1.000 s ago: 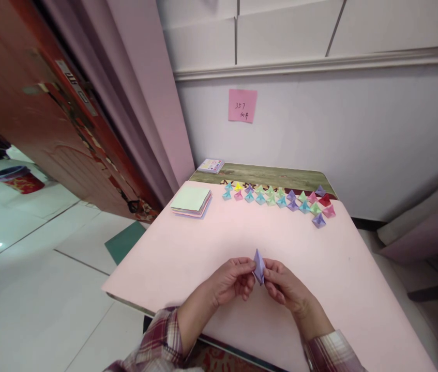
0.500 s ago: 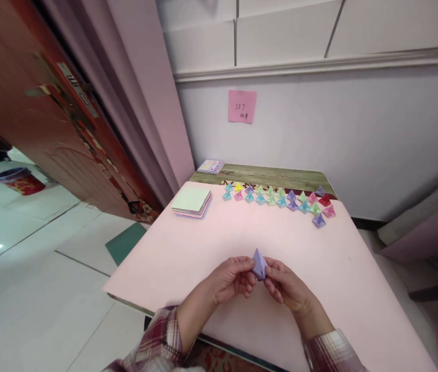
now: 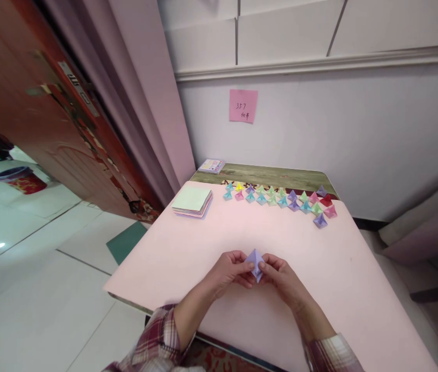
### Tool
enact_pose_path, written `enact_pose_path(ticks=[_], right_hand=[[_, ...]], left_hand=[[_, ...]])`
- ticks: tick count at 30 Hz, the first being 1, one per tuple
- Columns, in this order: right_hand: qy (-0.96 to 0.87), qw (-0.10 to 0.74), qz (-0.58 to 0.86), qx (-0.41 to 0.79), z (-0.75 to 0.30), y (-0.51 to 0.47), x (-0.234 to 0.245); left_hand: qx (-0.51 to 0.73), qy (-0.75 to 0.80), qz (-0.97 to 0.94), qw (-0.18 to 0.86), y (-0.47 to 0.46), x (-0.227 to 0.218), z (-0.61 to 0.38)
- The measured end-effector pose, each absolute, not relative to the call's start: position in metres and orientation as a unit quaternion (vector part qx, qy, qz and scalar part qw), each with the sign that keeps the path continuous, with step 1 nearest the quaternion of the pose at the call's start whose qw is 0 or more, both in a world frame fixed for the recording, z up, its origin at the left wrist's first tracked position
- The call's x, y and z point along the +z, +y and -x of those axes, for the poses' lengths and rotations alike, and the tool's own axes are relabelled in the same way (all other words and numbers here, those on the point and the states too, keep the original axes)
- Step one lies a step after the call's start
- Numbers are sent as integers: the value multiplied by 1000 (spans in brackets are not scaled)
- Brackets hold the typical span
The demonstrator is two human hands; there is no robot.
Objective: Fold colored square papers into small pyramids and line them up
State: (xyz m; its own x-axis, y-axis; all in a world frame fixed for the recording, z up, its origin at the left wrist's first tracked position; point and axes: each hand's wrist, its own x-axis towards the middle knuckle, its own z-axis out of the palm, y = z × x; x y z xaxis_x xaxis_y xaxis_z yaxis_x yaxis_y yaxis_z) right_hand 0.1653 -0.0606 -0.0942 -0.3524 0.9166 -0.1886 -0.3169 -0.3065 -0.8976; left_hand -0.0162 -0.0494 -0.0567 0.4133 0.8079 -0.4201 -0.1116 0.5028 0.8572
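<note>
A small folded purple origami paper (image 3: 255, 257), diamond-shaped with its point upward, is held between both hands above the pink-covered table (image 3: 187, 248). My left hand (image 3: 231, 269) pinches its left side, thumb on the front face. On the right side my right hand (image 3: 280, 274) grips it, thumb also on the front; the fingers behind the paper are partly hidden. Beyond the hands, several finished folded paper pieces (image 3: 293, 205) in blue, green, pink, purple, yellow and red stand in rows. A stack of square coloured paper (image 3: 191, 200), pale green on top, lies at the left.
At the table's back left corner lies a small printed packet (image 3: 211, 165). A pink note (image 3: 243, 106) is stuck to the wall. A red door (image 3: 20, 93) and a purple curtain (image 3: 152, 93) border the left side; a bucket (image 3: 20, 180) stands on the floor.
The purple paper has turned so that its front face shows as a flatter, wider diamond. Both thumbs have shifted onto its front, closer together.
</note>
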Motion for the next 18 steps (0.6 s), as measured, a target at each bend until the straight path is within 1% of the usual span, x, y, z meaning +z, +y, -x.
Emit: enact_pose_path(ticks=[3,10,18], right_hand=[[-413,418,374,718,-167,-60,-94],[-399,363,334,772,-172,-61,-97],[-372,365,321,791,-171,-61,-97]], left_hand=[[296,440,-387,754,-48,-57,17],[285,431,-386,764,-49,-58,14],[287,423,-370,776,-51,-59,12]])
